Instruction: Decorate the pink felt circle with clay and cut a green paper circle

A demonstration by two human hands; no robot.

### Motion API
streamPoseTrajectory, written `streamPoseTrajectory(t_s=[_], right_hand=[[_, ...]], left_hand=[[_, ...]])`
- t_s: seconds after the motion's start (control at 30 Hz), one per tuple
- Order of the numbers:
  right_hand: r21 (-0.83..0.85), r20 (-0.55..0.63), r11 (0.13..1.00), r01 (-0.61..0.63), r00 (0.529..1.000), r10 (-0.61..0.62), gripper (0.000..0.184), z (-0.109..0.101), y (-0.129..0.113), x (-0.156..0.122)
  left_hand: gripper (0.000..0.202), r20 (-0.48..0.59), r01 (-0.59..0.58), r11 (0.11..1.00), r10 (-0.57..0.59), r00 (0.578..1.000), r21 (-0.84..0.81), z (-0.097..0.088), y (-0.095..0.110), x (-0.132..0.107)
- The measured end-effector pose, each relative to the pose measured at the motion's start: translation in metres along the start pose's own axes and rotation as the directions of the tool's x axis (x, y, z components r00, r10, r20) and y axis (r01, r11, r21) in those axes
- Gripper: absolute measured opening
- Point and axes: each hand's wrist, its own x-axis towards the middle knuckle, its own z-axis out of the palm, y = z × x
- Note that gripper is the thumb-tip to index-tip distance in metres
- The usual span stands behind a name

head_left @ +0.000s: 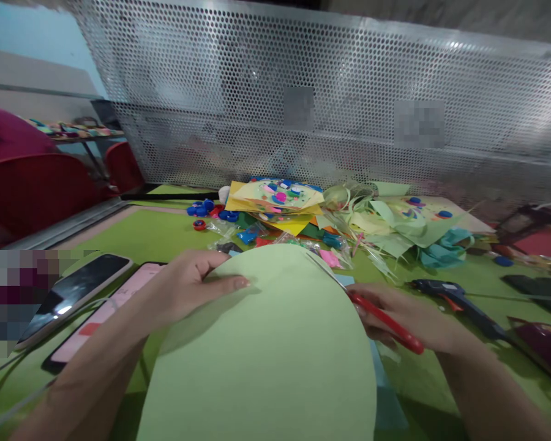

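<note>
A large sheet of pale green paper (pixel 275 343) with a rounded upper and right edge fills the lower middle of the view. My left hand (pixel 188 285) grips its upper left edge, the thumb on top and the fingers mostly hidden beneath. In my right hand (pixel 395 312) is a pair of scissors (pixel 381 318) with red handles. Their blades lie along the sheet's upper right edge, pointing up and left. Light blue paper (pixel 388 392) shows under the sheet on the right.
Two phones (pixel 87 288) with cables lie at left. Behind the sheet are yellow paper pieces (pixel 294 223), blue caps (pixel 201 208), small plastic bags and curled green paper strips (pixel 381 220). A glue gun (pixel 459 303) lies at right. A perforated metal panel (pixel 257 79) stands at the back.
</note>
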Motion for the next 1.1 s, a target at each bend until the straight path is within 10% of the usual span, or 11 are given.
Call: streamPoseTrajectory(t_s=[1.1], right_hand=[[-0.113, 0.142, 0.993, -0.012, 0.989, 0.028, 0.027, 0.000, -0.005, 0.000]], left_hand=[[0.034, 0.168, -0.014, 0.993, -0.006, 0.986, 0.121, 0.003, 0.011, -0.004]])
